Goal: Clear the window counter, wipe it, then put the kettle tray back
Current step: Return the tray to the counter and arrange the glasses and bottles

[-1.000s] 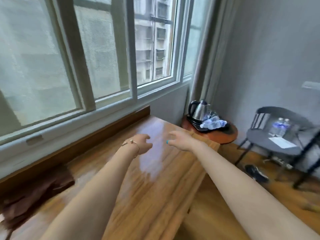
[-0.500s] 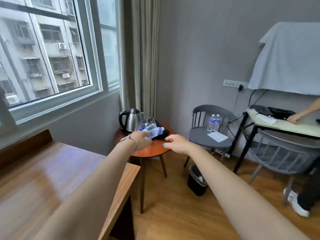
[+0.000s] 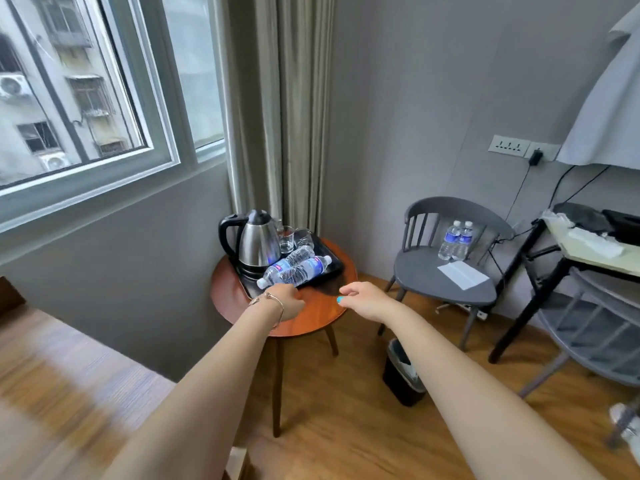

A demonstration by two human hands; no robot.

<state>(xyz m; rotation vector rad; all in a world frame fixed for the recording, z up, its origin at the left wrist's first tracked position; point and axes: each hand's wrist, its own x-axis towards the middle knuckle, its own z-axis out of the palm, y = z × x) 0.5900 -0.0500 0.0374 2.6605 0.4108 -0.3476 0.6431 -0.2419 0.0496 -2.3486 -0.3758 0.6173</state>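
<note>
A black tray [image 3: 330,268] rests on a small round wooden table [image 3: 311,317] in the corner. On it stand a steel kettle [image 3: 258,242] with a black handle and two glasses [image 3: 294,237]; two water bottles [image 3: 294,270] lie flat on it. My left hand [image 3: 285,301], with a bracelet on the wrist, hovers at the tray's near left edge, fingers curled, holding nothing. My right hand [image 3: 363,299] hangs over the table's right rim, fingers apart and empty. The wooden window counter [image 3: 69,393] shows blurred at the lower left.
A grey chair [image 3: 446,278] with two upright bottles [image 3: 455,240] and a paper stands to the right. A black bin [image 3: 403,375] sits on the floor between table and chair. A desk and a second chair [image 3: 588,334] fill the far right. Curtains hang behind the table.
My view has swung right from the counter to the corner table. Both arms have stretched out toward the tray, and the hands are now closer to it.
</note>
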